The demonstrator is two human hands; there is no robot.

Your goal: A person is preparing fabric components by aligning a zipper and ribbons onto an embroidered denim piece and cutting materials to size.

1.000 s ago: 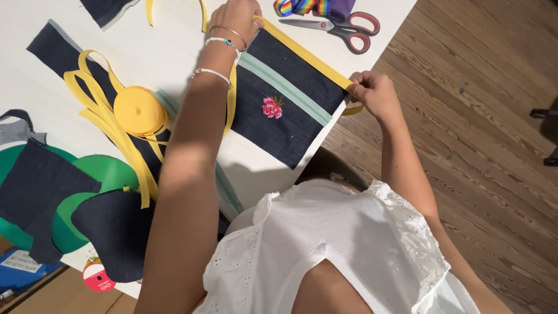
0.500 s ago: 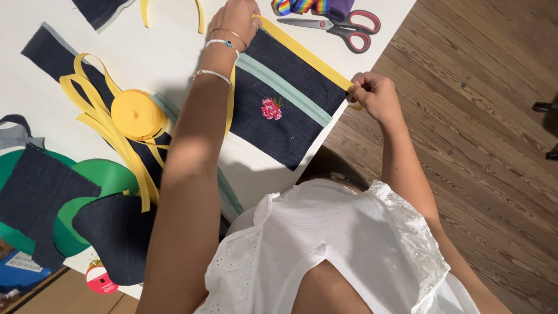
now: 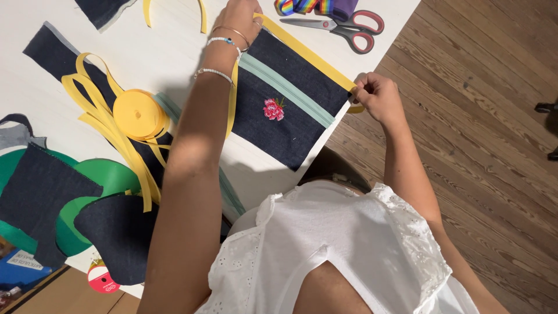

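A dark denim panel [image 3: 290, 99] with a mint zipper band and a small pink embroidered flower [image 3: 273, 109] lies on the white table [image 3: 157, 52]. A yellow tape strip [image 3: 308, 55] runs along its far edge. My left hand [image 3: 239, 16] presses down on the far end of that strip and the panel. Fingers of my right hand [image 3: 375, 96] pinch the near end of the yellow strip at the panel's corner, by the table edge.
A roll of yellow tape [image 3: 138, 113] with loose loops lies left of my arm on another denim strip [image 3: 58, 52]. Red-handled scissors [image 3: 349, 29] and rainbow ribbon [image 3: 308, 7] sit at the far edge. Denim pieces [image 3: 40, 197] cover green shapes [image 3: 107, 174] at left. Wooden floor [image 3: 476, 116] lies right.
My right hand has shifted slightly along the panel's corner while pinching the yellow strip. My left hand stays pressed at the far end.
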